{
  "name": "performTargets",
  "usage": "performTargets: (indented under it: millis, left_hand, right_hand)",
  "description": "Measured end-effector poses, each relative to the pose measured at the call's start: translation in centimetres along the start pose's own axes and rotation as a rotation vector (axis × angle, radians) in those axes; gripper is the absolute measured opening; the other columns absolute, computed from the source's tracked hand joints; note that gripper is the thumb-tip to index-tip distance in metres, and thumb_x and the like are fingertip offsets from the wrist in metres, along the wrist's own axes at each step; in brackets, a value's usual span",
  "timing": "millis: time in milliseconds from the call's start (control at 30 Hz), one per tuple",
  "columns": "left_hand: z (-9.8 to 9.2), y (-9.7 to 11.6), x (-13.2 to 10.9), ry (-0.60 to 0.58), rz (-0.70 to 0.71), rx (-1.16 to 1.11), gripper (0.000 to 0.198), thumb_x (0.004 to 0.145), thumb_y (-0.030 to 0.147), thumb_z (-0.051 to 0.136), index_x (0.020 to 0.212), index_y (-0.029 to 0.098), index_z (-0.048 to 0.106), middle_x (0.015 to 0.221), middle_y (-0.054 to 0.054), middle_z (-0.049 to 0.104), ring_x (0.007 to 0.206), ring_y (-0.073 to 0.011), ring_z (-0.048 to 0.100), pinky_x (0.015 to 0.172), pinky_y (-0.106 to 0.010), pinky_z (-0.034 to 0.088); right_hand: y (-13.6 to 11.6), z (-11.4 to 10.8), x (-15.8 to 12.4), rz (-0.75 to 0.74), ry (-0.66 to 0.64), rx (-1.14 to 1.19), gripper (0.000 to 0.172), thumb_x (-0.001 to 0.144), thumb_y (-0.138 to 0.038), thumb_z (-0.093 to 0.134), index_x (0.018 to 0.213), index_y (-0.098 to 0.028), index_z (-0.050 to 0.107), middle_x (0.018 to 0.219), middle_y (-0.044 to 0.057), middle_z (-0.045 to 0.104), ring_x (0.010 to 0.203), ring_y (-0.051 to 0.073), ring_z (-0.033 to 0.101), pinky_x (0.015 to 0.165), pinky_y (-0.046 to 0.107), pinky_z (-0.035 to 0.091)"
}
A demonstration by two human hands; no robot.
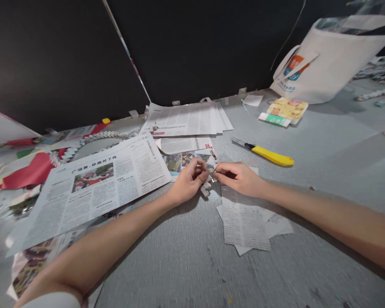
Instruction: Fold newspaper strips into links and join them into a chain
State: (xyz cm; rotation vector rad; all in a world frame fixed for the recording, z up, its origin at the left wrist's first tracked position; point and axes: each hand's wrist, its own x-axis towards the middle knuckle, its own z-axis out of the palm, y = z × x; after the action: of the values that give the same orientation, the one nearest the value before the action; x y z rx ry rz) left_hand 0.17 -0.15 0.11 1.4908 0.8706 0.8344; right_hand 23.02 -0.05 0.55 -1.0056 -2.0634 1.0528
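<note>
Pinched in my left hand [188, 183] is a short chain of folded newspaper pieces [205, 190], its lower end sticking out below the thumb. My right hand [242, 179] is closed too, thumb and forefinger together at the chain's upper right end; the exact piece between those fingertips is too small to make out. Under my right hand lie several cut newspaper rectangles [244, 218], overlapping on the grey table [167, 265]. A yellow utility knife [271, 155] with its blade out rests beyond my right hand.
A large newspaper sheet [115, 184] covers the left side, near a folded-paper chain [105, 136] and red paper [32, 173]. Stacked newspapers [182, 117] sit by the black panel [192, 47]. At the back right are a white bag [336, 60] and yellow packets [288, 109].
</note>
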Motion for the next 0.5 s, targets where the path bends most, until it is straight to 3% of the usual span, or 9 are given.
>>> performTargets:
  millis: [133,367,500]
  left_hand:
    - [0.03,0.06,-0.02,0.008,-0.001,-0.004,0.033,0.099,0.046,0.071,0.103,0.024,0.048,0.077,0.004,0.062,0.066,-0.0105,0.059,0.060,-0.026,0.046]
    - [0.13,0.42,-0.03,-0.018,0.025,0.067,0.030,0.102,0.042,0.068,0.121,0.021,0.059,0.082,-0.001,0.068,0.073,-0.0131,0.063,0.065,-0.029,0.047]
    - [0.14,0.20,-0.13,0.002,0.022,0.076,0.033,0.102,0.044,0.067,0.123,0.020,0.057,0.082,-0.001,0.068,0.066,-0.0113,0.059,0.061,-0.028,0.043]
  right_hand:
    - [-0.03,-0.08,-0.02,0.005,-0.004,0.006,0.031,0.105,-0.043,0.058,0.083,-0.021,0.061,0.066,-0.004,0.048,0.061,0.012,0.041,0.057,0.028,0.031]
    - [0.42,-0.08,-0.06,0.023,0.020,0.004,0.031,0.105,-0.043,0.058,0.086,-0.021,0.064,0.068,-0.003,0.050,0.063,0.013,0.044,0.058,0.028,0.032]
    - [0.60,-0.07,-0.07,0.002,0.015,-0.016,0.032,0.107,-0.044,0.057,0.087,-0.020,0.065,0.069,-0.003,0.051,0.063,0.013,0.043,0.059,0.028,0.032]
